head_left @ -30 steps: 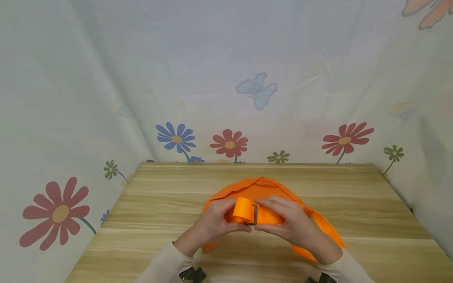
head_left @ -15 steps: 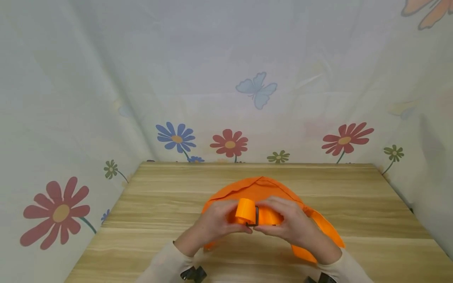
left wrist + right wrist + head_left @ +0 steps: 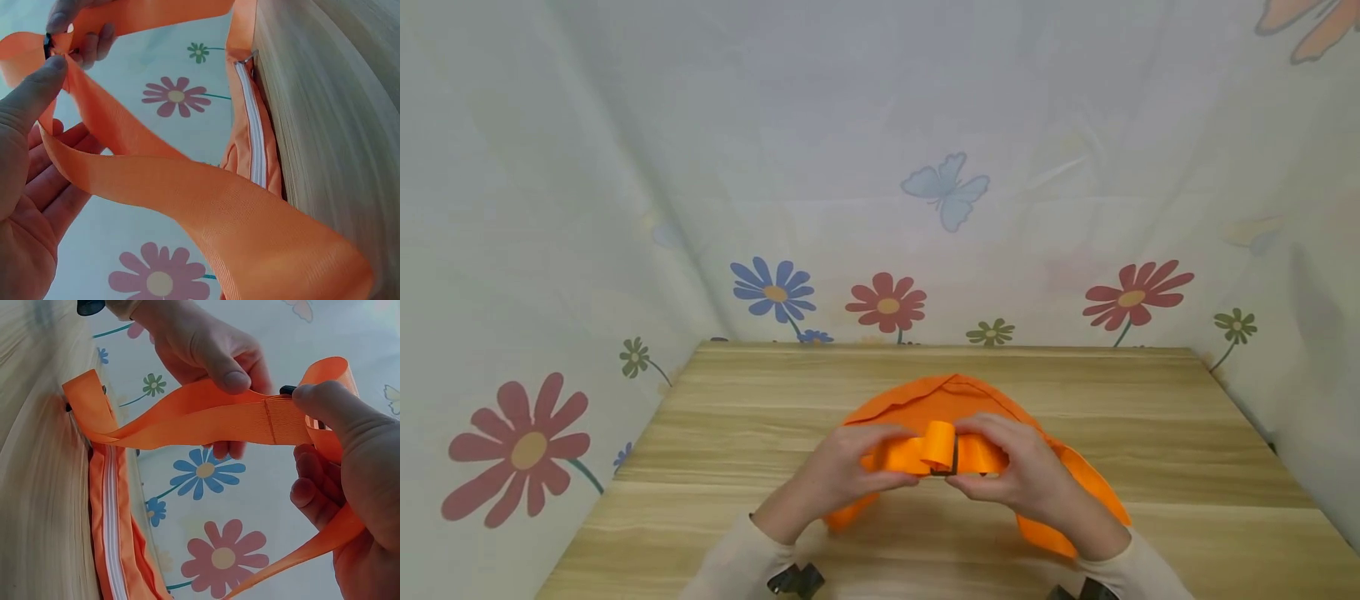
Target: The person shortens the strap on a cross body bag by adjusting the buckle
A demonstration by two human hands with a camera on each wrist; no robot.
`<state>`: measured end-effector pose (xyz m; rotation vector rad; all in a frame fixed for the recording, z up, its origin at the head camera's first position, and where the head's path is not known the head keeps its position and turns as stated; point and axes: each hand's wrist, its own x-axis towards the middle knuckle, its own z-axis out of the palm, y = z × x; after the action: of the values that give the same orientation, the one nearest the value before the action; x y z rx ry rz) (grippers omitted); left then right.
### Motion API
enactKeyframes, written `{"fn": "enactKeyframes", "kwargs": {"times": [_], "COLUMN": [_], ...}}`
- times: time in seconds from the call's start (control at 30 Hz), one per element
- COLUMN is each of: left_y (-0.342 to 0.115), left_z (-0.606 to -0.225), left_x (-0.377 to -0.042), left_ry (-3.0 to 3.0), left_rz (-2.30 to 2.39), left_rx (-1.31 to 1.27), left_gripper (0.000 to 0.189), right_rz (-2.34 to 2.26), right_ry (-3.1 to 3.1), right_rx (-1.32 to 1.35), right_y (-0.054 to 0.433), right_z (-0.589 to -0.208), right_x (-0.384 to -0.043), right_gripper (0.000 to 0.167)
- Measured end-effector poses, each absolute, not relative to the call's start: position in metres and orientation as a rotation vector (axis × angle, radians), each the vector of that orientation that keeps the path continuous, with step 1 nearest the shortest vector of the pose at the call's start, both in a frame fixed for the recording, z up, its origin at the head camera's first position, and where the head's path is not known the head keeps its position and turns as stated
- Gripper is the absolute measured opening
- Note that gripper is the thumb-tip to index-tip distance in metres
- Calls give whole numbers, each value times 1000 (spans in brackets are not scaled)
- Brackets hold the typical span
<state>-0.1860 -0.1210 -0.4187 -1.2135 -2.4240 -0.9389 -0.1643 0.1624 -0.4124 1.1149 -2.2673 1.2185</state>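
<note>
An orange waist bag (image 3: pixel 917 404) with a white zipper (image 3: pixel 111 519) lies on the table, its wide orange strap (image 3: pixel 187 181) raised in front of it. My left hand (image 3: pixel 841 468) pinches the strap left of a black slider buckle (image 3: pixel 287 390). On the other side, my right hand (image 3: pixel 1032 471) grips the strap and buckle between thumb and fingers. A short strap loop (image 3: pixel 937 443) stands up at the buckle, between the two hands. Part of the buckle is covered by the strap and the right thumb.
The wood-grain table (image 3: pixel 760 400) reaches back to a white cloth wall (image 3: pixel 820 167) printed with flowers and a butterfly. A stretch of strap (image 3: pixel 1097 492) trails on the right beneath my right forearm.
My left hand has shifted left, away from the buckle, so a length of strap now shows between them. The standing loop and buckle have moved slightly right; my right hand stays nearly in place.
</note>
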Motion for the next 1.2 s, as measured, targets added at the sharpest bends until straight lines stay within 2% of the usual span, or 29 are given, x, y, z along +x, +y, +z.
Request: {"fn": "enactKeyframes", "kwargs": {"times": [0.17, 1.2], "left_y": [-129, -208], "left_z": [-418, -406], "left_x": [-185, -179], "left_ry": [-2485, -2709], "left_rz": [-948, -867], "left_rx": [-1165, -1075], "left_gripper": [47, 45], "right_rz": [1214, 1291], "right_ry": [-2239, -2172], "right_rx": [1129, 1144], "right_y": [165, 174], "right_z": [-413, -413], "right_x": [-166, -166], "right_gripper": [51, 57]}}
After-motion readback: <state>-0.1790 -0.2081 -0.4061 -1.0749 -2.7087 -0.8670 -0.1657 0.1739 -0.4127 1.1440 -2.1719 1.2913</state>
